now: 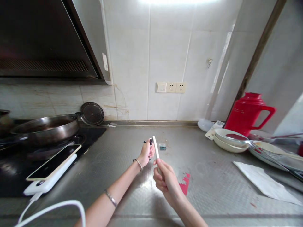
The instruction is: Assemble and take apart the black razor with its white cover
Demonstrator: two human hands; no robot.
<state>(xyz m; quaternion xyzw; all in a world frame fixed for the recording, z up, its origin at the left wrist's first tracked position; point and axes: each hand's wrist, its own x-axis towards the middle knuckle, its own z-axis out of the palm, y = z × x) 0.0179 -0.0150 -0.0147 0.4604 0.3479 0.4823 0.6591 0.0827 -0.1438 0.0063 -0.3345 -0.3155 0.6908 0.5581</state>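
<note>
Workpiece: white rod (156,149), positioned above steel countertop (208,176), tilted, upper end pointing toward tiled wall (132,63). Right hand (167,179): fingers clenched around lower portion of white rod, upper portion left exposed. Left hand (145,156): fingers curled firmly around small black item (151,142), largely concealed by the grip; exact type not identifiable. Left hand just beside upper portion of white rod; contact between the two not determinable. On steel countertop, beyond white rod and slightly to the right: small clear-and-green item (162,147). Beside right hand: red patch (186,184). Left side: black cooktop (94,138) with metal pan (47,130) on top; phone (54,162) resting on white power bank (56,177). Right side: red thermos (247,115) behind white bowls (228,146), stacked; white paper (265,181) lying nearer the front.
</note>
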